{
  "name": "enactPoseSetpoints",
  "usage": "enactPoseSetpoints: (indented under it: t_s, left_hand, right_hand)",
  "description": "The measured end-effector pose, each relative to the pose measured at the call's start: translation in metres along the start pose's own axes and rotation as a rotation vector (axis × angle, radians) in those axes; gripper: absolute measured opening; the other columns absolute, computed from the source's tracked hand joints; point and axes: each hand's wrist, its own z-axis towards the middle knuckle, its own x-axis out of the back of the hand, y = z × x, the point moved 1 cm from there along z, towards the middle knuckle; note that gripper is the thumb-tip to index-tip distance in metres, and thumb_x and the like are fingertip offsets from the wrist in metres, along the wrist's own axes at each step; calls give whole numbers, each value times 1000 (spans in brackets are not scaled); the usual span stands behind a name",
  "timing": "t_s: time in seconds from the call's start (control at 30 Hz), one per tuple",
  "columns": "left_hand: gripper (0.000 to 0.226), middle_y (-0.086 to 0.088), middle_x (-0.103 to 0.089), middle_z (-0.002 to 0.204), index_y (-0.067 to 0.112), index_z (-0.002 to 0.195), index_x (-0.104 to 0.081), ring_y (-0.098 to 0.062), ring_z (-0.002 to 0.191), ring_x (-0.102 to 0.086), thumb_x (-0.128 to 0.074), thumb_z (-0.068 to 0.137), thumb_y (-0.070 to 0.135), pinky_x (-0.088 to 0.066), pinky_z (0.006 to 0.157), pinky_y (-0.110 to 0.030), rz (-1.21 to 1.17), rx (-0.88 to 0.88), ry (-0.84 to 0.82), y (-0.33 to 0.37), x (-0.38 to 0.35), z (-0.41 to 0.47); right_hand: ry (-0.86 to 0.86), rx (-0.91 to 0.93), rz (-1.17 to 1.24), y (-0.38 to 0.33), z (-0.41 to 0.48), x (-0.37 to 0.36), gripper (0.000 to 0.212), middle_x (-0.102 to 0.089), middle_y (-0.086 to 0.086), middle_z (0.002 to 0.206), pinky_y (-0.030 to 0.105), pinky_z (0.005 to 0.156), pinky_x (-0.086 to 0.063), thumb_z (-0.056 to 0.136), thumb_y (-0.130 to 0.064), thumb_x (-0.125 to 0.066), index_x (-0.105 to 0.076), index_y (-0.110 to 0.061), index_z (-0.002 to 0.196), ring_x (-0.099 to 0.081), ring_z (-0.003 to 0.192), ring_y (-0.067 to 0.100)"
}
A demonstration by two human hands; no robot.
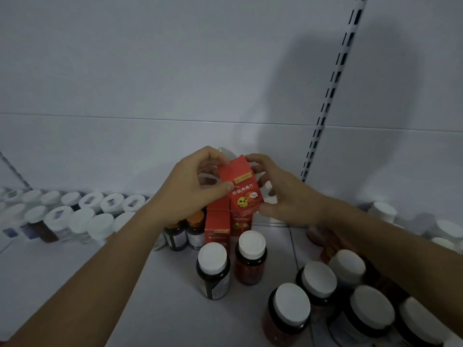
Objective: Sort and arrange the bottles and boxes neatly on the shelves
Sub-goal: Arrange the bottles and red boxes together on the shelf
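1. Box of red cardboard (244, 186), printed with white lettering and a yellow cartoon figure, sits at the centre of the frame, tilted so its top leans left, held between both hands just in front of the white back panel (150, 71).
2. The left hand (193, 189) grips its upper left part, with the thumb pressed on the front face and the fingers curled over the top corner.
3. The right hand (288, 196) grips its right side, with the fingers bent around the top edge and the thumb at the lower right corner.
4. Directly below stand two more red boxes (217, 230), upright on the white shelf (162, 296); whether the held box touches them cannot be told.
5. Left of these are two dark bottles with orange caps (195, 229).
6. In front, lower centre, stand two dark bottles with white caps (213, 269), just beside each other.
7. A cluster of larger white-capped jars (318, 279) fills the lower right.
8. A double row of white-capped bottles (75, 214) runs along the left edge.
9. A slotted metal upright (333, 83) crosses the upper right.
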Motion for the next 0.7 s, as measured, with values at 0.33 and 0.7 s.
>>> enactPoseSetpoints:
  t_s: [0.33, 0.7]
  left_hand:
    - [53, 32, -58, 124, 50, 122, -54, 9, 114, -56, -82, 84, 26, -49, 95, -18, 323, -60, -334, -42, -2, 12]
    - [45, 15, -55, 121, 34, 120, -63, -9, 114, -49, -74, 78, 48, -42, 90, -26, 721, -236, -444, -65, -16, -11]
  right_hand:
    - [-120, -255, -53, 18, -19, 9, 66, -63, -9, 116, 16, 73, -51, 86, -36, -79, -38, -35, 138, -63, 95, 4]
    - [-187, -415, -153, 18, -17, -15, 64, -62, -9, 122, 22, 81, -58, 76, -38, -88, -49, -32, 126, -71, 85, 2]
